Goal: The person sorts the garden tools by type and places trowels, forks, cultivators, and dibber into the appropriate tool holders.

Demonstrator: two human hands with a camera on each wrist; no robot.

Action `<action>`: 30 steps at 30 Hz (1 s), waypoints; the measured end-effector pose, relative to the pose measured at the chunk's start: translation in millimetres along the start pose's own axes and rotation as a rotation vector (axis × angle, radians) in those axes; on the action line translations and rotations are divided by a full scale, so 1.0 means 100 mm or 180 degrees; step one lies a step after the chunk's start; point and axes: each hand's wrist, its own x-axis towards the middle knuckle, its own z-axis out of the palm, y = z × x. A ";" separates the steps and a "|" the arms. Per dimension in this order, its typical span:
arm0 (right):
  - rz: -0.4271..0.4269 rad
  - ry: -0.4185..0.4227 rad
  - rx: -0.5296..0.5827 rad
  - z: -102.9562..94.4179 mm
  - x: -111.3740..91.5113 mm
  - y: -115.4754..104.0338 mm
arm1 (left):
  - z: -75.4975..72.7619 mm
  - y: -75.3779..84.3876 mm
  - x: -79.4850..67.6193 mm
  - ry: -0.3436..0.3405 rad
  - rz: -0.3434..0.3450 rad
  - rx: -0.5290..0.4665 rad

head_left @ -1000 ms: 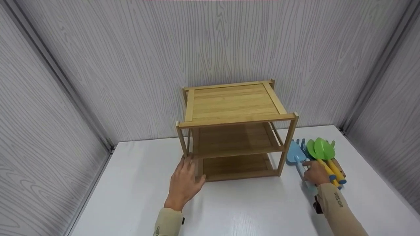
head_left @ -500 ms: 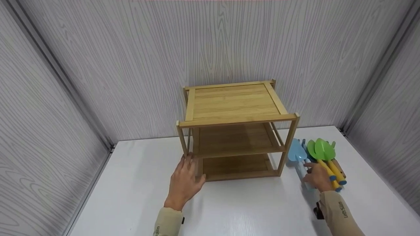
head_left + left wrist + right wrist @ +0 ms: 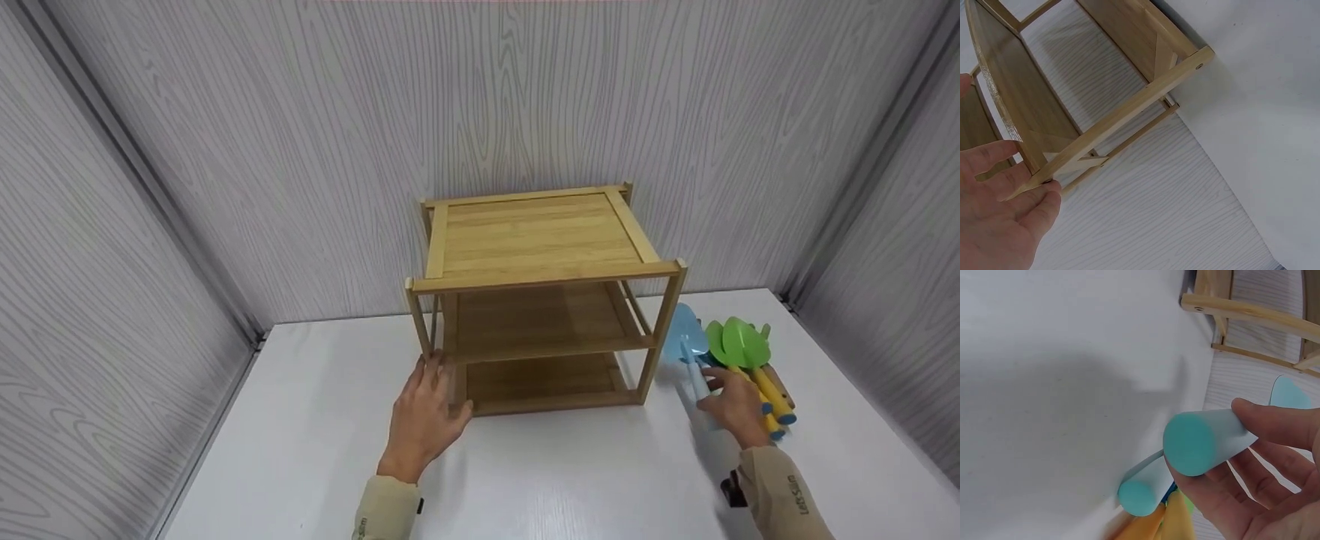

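The head view showed a white table (image 3: 570, 472) bearing a three-tier wooden shelf (image 3: 536, 232), whose near left post (image 3: 417, 319) the left hand (image 3: 424, 416) touched, fingers extended and thumb spread apart from them. Right of the shelf, the right hand (image 3: 735, 405) held a light blue trowel (image 3: 687, 337), thumb and fingers clamped on its handle, raised above the table. Just beside it lay green trowels (image 3: 744, 345) with yellow handles.

Beige sleeves (image 3: 780, 484); dark lettering (image 3: 799, 495); black wrist attachment (image 3: 733, 490)
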 end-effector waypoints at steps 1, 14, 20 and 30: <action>-0.0024 0.0042 0.0005 0.01 -0.01 -0.01 | 0.00 0.00 0.00 0.0014 0.0003 0.0003; -0.0039 0.0178 0.0127 0.05 -0.10 -0.03 | -0.01 0.02 0.02 0.0005 -0.0008 -0.0072; -0.0137 0.0332 0.0200 0.05 -0.18 0.00 | -0.01 0.02 0.02 0.0012 -0.0014 -0.0166; -0.0326 0.0544 0.0309 0.05 -0.28 -0.03 | -0.02 0.03 0.01 0.0001 -0.0034 -0.0095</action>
